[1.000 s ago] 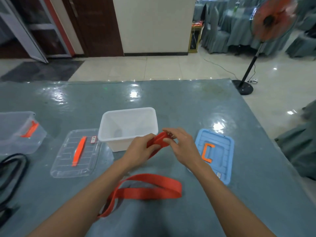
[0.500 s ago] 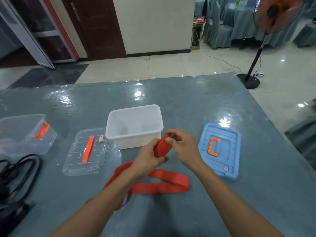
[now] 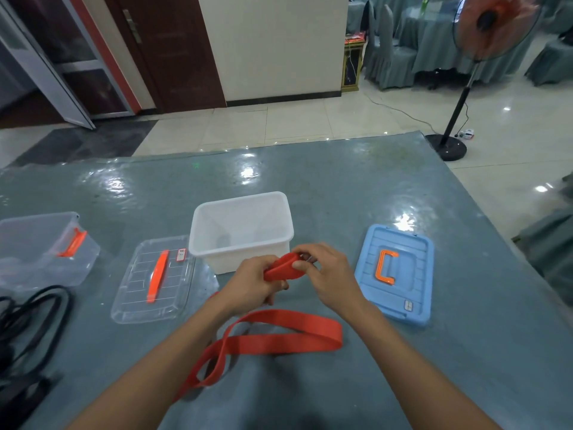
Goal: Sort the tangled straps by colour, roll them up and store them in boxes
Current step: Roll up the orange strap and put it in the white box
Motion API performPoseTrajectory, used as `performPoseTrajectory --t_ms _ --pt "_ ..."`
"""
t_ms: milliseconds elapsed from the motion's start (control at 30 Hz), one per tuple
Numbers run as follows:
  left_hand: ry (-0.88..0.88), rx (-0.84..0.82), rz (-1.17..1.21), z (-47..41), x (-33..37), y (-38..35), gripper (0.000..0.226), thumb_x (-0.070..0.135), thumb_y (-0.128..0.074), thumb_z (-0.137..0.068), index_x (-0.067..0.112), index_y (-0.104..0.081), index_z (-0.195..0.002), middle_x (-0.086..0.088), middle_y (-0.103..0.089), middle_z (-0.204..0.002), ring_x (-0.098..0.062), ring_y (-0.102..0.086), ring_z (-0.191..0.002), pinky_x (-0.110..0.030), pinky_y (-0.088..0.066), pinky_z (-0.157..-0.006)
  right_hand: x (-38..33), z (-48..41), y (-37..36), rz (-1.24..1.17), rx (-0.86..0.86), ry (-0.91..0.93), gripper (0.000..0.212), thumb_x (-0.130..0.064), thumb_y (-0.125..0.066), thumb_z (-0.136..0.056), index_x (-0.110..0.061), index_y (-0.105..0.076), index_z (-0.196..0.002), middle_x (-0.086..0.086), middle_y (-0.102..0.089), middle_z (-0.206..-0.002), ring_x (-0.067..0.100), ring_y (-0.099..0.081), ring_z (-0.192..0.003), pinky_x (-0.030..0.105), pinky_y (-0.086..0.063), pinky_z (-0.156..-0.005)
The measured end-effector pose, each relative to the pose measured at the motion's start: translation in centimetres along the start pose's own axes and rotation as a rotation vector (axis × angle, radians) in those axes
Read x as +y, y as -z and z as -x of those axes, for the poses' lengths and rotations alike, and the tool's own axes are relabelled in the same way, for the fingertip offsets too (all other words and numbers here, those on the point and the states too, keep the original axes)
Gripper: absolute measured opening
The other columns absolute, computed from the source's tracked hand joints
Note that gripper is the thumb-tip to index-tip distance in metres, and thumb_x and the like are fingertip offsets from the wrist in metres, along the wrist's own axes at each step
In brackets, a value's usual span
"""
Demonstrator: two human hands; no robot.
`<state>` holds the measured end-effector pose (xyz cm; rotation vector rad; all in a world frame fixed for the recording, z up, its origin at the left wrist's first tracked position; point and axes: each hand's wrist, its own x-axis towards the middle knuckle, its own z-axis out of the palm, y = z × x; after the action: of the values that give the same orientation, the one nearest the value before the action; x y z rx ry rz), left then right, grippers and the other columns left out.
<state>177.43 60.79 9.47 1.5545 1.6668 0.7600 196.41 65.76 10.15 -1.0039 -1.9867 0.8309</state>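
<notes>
Both hands are closed on the red strap point(image 3: 280, 338), which they hold above the table point(image 3: 341, 187) just in front of the white box point(image 3: 223, 263). The left hand point(image 3: 251, 283) has its fingers curled round the strap from below and from the left. It grips the flattened, partly wound end, which sticks out past its knuckles. The right hand point(image 3: 328, 274) meets it from the other side. Its thumb and fingertips pinch the far tip of that wound end, and the knuckles of the two hands are near each other. How many turns the roll has cannot be told, since the fingers cover most of it.

From under the left hand, the loose length of the strap drops to the table. It lies flat and runs right to a fold below the right forearm, then doubles back to the left. There it crosses itself in a long narrow loop and passes out of sight beneath the left forearm.

The white box stands open and upright, just beyond the hands, and no strap shows inside it. Right of the hands a blue lid point(image 3: 400, 305) with an orange handle lies flat. Left of the white box a clear lid point(image 3: 139, 305) with an orange handle also lies flat. Farther left stands a clear box point(image 3: 34, 259) with an orange clasp. Black straps point(image 3: 37, 305) lie in a tangle at the table's left edge, in front of the clear box.
</notes>
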Motion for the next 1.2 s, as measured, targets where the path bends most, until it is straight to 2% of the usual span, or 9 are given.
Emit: performPoseTrajectory --t_ms 67,200,367,600,700,767,900,1033,1200 --pt "0.000 0.020 -0.091 -0.3 -0.2 0.3 0.018 0.014 -0.076 -0.079 0.028 -0.065 -0.079 0.003 -0.061 -0.057 -0.010 -0.057 -0.045 -0.030 -0.050 -0.048 0.1 0.1 -0.1 0.049 -0.023 0.046 0.028 -0.014 -0.075 -0.088 -0.013 -0.071 -0.115 0.002 -0.069 -0.102 0.007 -0.056 -0.087 0.021 -0.047 -0.089" --pt "-0.049 0.057 -0.305 -0.5 -0.5 1.1 0.009 0.023 -0.069 -0.079 0.029 -0.069 -0.085 0.010 -0.070 -0.074 -0.005 -0.063 -0.067 -0.042 -0.055 -0.068 0.3 -0.6 0.6 0.120 -0.213 0.065 0.042 -0.028 -0.075 -0.088 -0.018 -0.067 -0.128 -0.002 -0.068 -0.109 0.002 -0.052 -0.085 0.007 -0.040 -0.084" --pt "-0.068 0.073 -0.435 -0.4 0.0 1.5 0.010 0.027 -0.068 -0.084 0.029 -0.069 -0.094 0.012 -0.070 -0.082 -0.013 -0.063 -0.080 -0.042 -0.053 -0.074 -0.1 -1.6 1.2 0.310 -0.247 0.230 0.021 -0.025 -0.068 -0.092 -0.013 -0.071 -0.109 0.003 -0.068 -0.095 0.020 -0.060 -0.087 0.031 -0.047 -0.080" --pt "-0.088 0.145 -0.136 0.2 1.9 0.1 0.025 0.017 -0.049 -0.103 0.022 -0.067 -0.087 0.006 -0.067 -0.067 -0.011 -0.060 -0.053 -0.031 -0.054 -0.060 -0.5 -3.0 1.6 0.480 0.017 0.384 0.009 -0.010 -0.077 -0.082 -0.006 -0.070 -0.082 0.008 -0.066 -0.081 0.030 -0.064 -0.076 0.038 -0.055 -0.056" --pt "0.001 0.141 0.066 0.1 1.9 0.1 0.025 0.018 -0.050 -0.104 0.016 -0.070 -0.090 0.003 -0.063 -0.067 -0.012 -0.056 -0.059 -0.034 -0.051 -0.063 -0.4 -3.2 1.1 0.469 0.102 0.417 0.012 -0.010 -0.080 -0.080 -0.008 -0.068 -0.077 0.006 -0.064 -0.075 0.028 -0.063 -0.070 0.037 -0.053 -0.050" --pt "0.075 0.110 0.223 0.1 1.8 0.0 0.027 0.022 -0.050 -0.106 0.014 -0.075 -0.099 0.002 -0.069 -0.081 -0.011 -0.059 -0.074 -0.033 -0.049 -0.078 -0.4 -3.4 0.9 0.442 0.175 0.404 0.015 -0.010 -0.081 -0.077 -0.009 -0.067 -0.073 0.005 -0.063 -0.071 0.026 -0.062 -0.066 0.036 -0.053 -0.050" --pt "0.112 0.186 0.507 0.1 1.8 -0.7 0.026 0.020 -0.051 -0.105 0.011 -0.074 -0.115 -0.010 -0.074 -0.116 -0.014 -0.063 -0.103 -0.036 -0.043 -0.107 -1.1 -3.2 0.0 0.279 0.304 0.253 0.016 -0.011 -0.082 -0.077 -0.009 -0.068 -0.070 0.002 -0.064 -0.067 0.020 -0.060 -0.061 0.032 -0.050 -0.057" --pt "0.086 0.248 0.819 0.2 2.0 -0.8 0.027 0.007 -0.060 -0.098 0.015 -0.071 -0.122 -0.003 -0.074 -0.117 -0.010 -0.065 -0.104 -0.017 -0.050 -0.087 -2.6 -2.6 -1.1 -0.067 0.325 -0.084 0.008 -0.019 -0.079 -0.076 -0.023 -0.074 -0.070 -0.011 -0.071 -0.066 0.004 -0.065 -0.062 0.017 -0.049 -0.063" --pt "-0.032 0.364 0.704 0.5 1.7 -1.3 0.030 -0.001 -0.071 -0.088 0.014 -0.074 -0.114 -0.004 -0.077 -0.111 -0.013 -0.071 -0.105 -0.020 -0.053 -0.087 -4.6 -2.2 -2.7 -0.428 0.243 -0.449 0.009 -0.026 -0.079 -0.073 -0.023 -0.076 -0.066 -0.008 -0.072 -0.064 0.004 -0.064 -0.059 0.023 -0.050 -0.058"
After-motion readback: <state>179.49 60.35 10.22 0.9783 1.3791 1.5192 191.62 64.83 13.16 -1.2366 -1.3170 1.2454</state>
